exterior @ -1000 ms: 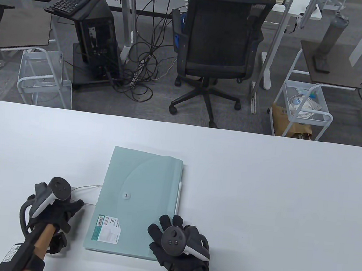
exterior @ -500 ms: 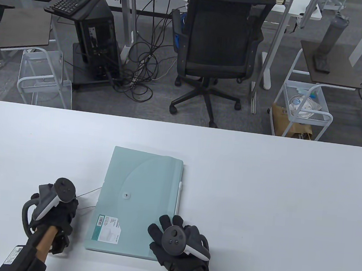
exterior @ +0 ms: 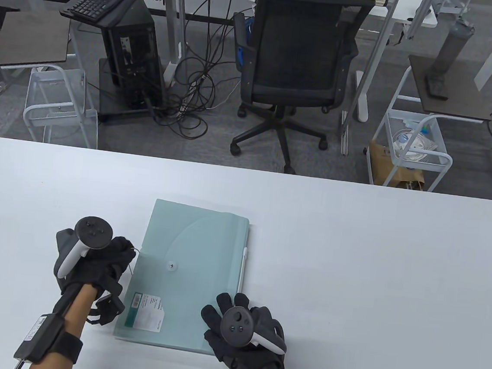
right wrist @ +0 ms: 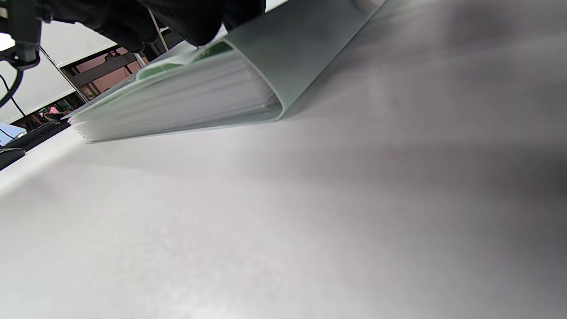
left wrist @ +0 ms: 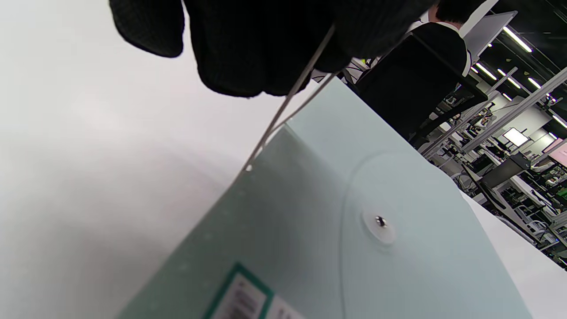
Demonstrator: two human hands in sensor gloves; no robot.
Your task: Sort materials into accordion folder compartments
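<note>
A pale green accordion folder (exterior: 197, 240) lies closed and flat near the table's front middle, with a round clasp button (exterior: 170, 266) and a label (exterior: 146, 312) on its flap. My left hand (exterior: 122, 254) sits at the folder's left edge. In the left wrist view its curled fingers (left wrist: 248, 57) pinch the thin elastic cord (left wrist: 288, 95), which runs down to a hole in the folder's (left wrist: 354, 186) edge. My right hand (exterior: 227, 308) rests with straight spread fingers on the folder's near right corner. The right wrist view shows the stacked pockets (right wrist: 186, 102) below my fingers (right wrist: 195, 22).
The white table (exterior: 372, 270) stretches wide on both sides of the folder. A white clip-like strip (exterior: 243, 271) runs along the folder's right edge. Beyond the far table edge stand an office chair (exterior: 297, 59), carts and cables on the floor.
My left hand has moved forward and to the right, up against the folder's left edge, keeping the cord, which now shows only a short length. The right hand and the folder have stayed still.
</note>
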